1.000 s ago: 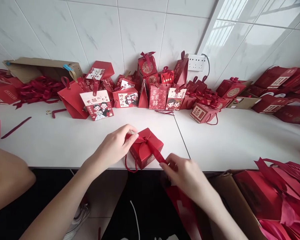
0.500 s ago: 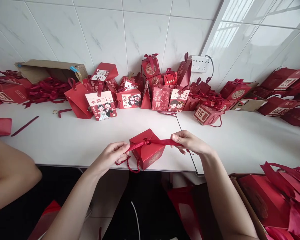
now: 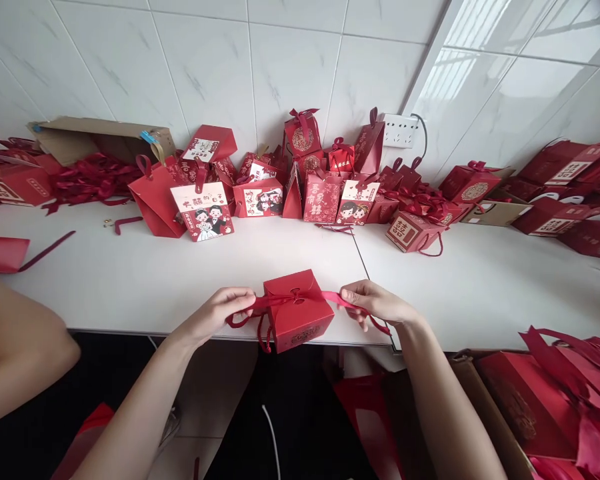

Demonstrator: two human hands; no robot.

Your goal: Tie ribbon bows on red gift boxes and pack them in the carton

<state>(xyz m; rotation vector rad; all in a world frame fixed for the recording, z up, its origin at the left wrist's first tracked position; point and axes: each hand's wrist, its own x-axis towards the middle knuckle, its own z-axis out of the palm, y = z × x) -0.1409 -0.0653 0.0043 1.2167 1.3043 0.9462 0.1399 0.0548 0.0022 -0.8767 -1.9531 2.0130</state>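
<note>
A red gift box (image 3: 300, 319) with a printed gold pattern on its front side sits at the table's near edge. Across its top runs a red ribbon (image 3: 333, 297), crossed at the round slot in the middle of the lid. My left hand (image 3: 223, 310) pinches one ribbon end to the left of the box, and my right hand (image 3: 373, 301) pinches the other end to the right. The ribbon is stretched between them, with loose tails hanging past both hands. A twisted red cord (image 3: 264, 337) hangs at the box's left side.
Several printed red boxes (image 3: 258, 199) line the wall. Loose ribbons (image 3: 93, 179) lie by a cardboard box (image 3: 115, 133) at the left. A carton (image 3: 463, 373) of red boxes stands at the lower right. Another person's arm (image 3: 23, 347) rests at the left, and a power strip (image 3: 397, 130) hangs behind.
The gift box has turned and settled flatter, slightly nearer to me. My right hand has dropped a little; both hands still hold the ribbon ends.
</note>
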